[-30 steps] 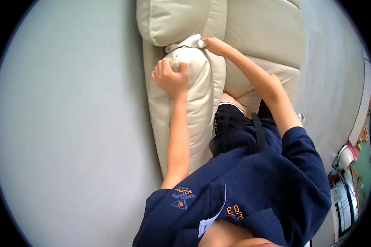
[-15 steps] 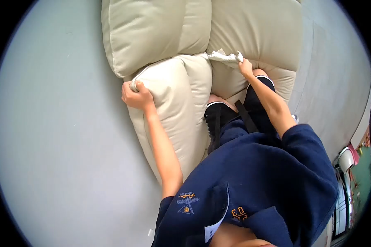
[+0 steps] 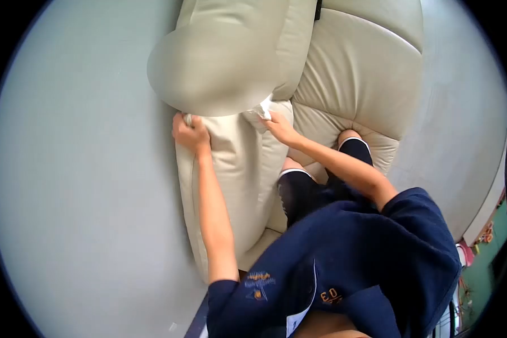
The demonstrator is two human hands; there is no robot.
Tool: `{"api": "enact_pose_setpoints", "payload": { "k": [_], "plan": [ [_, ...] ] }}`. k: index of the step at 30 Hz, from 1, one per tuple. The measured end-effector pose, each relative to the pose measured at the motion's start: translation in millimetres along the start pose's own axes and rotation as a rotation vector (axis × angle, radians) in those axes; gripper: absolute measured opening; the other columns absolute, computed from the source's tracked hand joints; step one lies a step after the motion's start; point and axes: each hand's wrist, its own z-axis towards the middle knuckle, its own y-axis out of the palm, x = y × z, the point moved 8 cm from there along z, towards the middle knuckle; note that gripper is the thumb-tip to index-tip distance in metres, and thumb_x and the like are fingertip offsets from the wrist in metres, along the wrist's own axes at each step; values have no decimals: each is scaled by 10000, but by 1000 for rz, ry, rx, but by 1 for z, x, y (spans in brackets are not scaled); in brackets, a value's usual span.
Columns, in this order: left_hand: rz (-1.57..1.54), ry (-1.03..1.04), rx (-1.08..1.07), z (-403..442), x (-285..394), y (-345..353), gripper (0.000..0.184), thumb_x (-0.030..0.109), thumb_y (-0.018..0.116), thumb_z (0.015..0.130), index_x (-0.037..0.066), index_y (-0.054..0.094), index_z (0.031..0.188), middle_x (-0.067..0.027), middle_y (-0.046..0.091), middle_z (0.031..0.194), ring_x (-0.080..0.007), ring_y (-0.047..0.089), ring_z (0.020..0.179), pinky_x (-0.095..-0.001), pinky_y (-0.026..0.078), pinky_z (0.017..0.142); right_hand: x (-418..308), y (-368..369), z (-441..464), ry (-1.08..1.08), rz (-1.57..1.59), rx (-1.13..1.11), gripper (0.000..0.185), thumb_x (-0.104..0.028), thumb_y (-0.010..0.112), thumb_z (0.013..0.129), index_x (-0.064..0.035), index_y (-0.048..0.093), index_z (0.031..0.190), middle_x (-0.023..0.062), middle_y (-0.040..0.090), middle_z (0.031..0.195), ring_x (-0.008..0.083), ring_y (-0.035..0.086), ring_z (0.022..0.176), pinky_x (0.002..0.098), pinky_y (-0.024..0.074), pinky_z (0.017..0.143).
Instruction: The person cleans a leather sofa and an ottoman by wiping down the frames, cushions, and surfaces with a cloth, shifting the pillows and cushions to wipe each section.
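Observation:
My left hand point(image 3: 191, 134) is closed around the edge of a cream sofa back point(image 3: 236, 163), with a pale fold showing between its fingers. My right hand point(image 3: 280, 128) pinches a white piece of fabric point(image 3: 263, 111) at the inner side of that sofa back. In the earlier frame this fabric has a ragged edge; now it bunches partly behind the fingers. A blurred oval covers the part just above both hands, so what lies there cannot be made out. My knees rest on the cream seat point(image 3: 343, 73).
Grey floor point(image 3: 96, 186) stretches along the left, with more floor point(image 3: 450, 124) at the right. A dark object point(image 3: 318, 10) sits at the top between the cushions. Beyond the lower right edge lie a pink item point(image 3: 466, 253) and a green surface point(image 3: 498, 231).
My right hand has moved left and a little down with the white fabric, closer to my left hand. The left hand keeps its grip. The sofa has shifted in view.

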Motion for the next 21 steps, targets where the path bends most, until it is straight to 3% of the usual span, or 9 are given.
{"api": "enact_pose_setpoints", "payload": {
  "k": [1,3,5,7,9,11,14,17,21],
  "plan": [
    [-19,62,-24,-8,9,-13,456,442,593,808,11,629,953,-169,657,901,-371,598,827,-473,454,747,-63,-4,-46,85,373,-77,426,-344,529,986,-71,528,1313,79,642,1130,165,601,1021,377,506,891],
    [-134,32,53,-16,29,-38,385,348,614,865,27,616,1077,-161,634,1084,-335,591,990,-417,460,844,-116,-4,-72,236,634,18,457,-386,543,982,-78,526,1319,62,610,1224,194,604,1088,413,521,903],
    [-570,-128,164,-52,34,-72,341,249,606,919,33,574,1180,-121,572,1242,-280,537,1140,-387,418,957,-142,-2,-86,172,636,66,457,-367,537,984,-28,522,1290,91,613,1227,205,607,1106,428,534,900],
    [-937,-350,66,-98,30,-82,343,224,576,960,13,547,1229,-113,549,1269,-245,498,1195,-385,388,1009,-168,18,-92,79,636,56,434,-333,549,984,-27,523,1290,88,620,1211,191,612,1093,408,547,868],
    [-1048,-415,-175,-121,70,-81,422,242,549,970,6,485,1313,-117,521,1293,-222,497,1185,-358,383,1013,-197,12,-101,75,620,83,421,-316,557,983,-23,527,1284,87,621,1206,183,615,1082,402,551,854],
    [-1550,-636,-414,-138,82,-67,501,312,534,980,10,448,1371,-110,494,1356,-224,475,1240,-359,352,1058,-205,26,-106,92,581,125,409,-298,564,981,-19,531,1278,87,623,1200,175,618,1070,396,554,840],
    [-1933,-911,-450,-140,83,-65,598,413,535,975,6,425,1399,-95,482,1383,-212,450,1282,-360,318,1095,-216,31,-99,93,424,12,403,-303,583,972,-21,558,1259,86,629,1184,168,627,1035,372,565,794],
    [-2035,-666,-588,-112,46,-77,677,452,550,965,-10,378,1428,-86,452,1412,-212,436,1302,-369,296,1115,-220,48,-78,76,122,-101,406,-247,607,962,-10,519,1280,78,602,1203,184,615,1034,354,576,746],
    [-1615,-526,-394,-28,31,-118,615,338,597,966,-18,387,1422,-108,474,1400,-213,439,1303,-369,300,1119,-282,59,-61,-74,-95,-103,408,-203,665,922,24,573,1248,98,646,1159,159,639,980,292,593,637]
  ]
}}
